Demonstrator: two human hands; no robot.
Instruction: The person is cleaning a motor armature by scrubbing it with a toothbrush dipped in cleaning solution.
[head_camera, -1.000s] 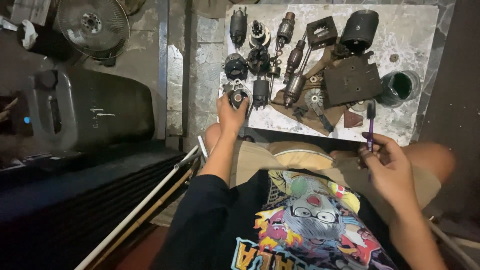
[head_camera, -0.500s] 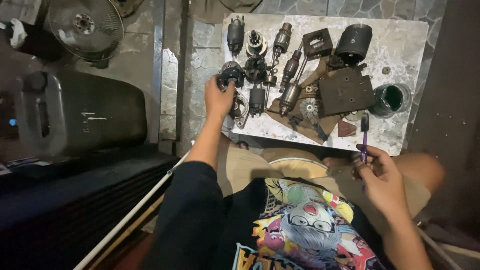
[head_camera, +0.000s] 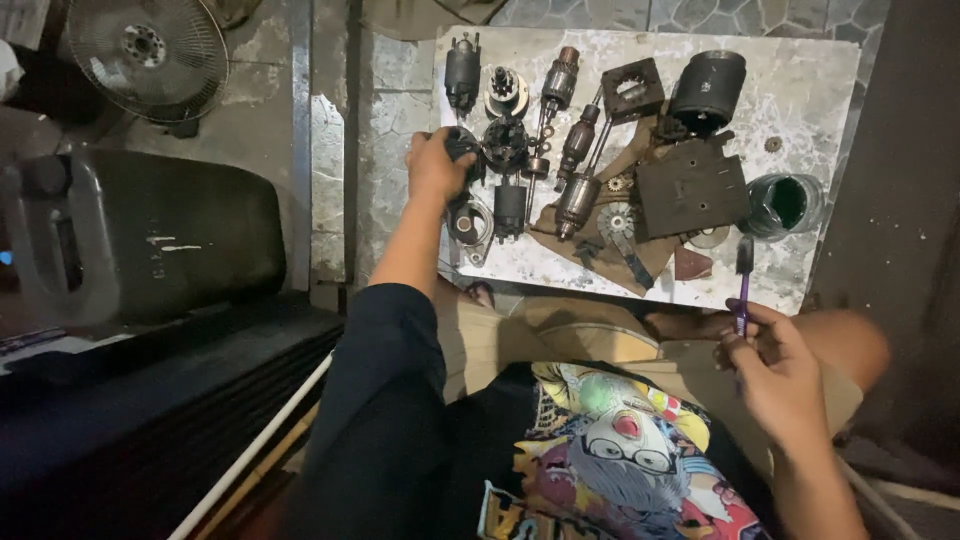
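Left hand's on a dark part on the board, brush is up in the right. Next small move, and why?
Probably lift that dark round part off the white board and bring it toward the lap. The left hand is wrapped over it at the board's left edge, while the right hand holds the purple brush upright, bristles up, well apart from it. Brush and part need to meet.

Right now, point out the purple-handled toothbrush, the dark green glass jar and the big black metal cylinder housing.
purple-handled toothbrush (head_camera: 741, 290), head view, on the handle.
dark green glass jar (head_camera: 786, 203), head view, on its open mouth.
big black metal cylinder housing (head_camera: 708, 88), head view, on its side wall.
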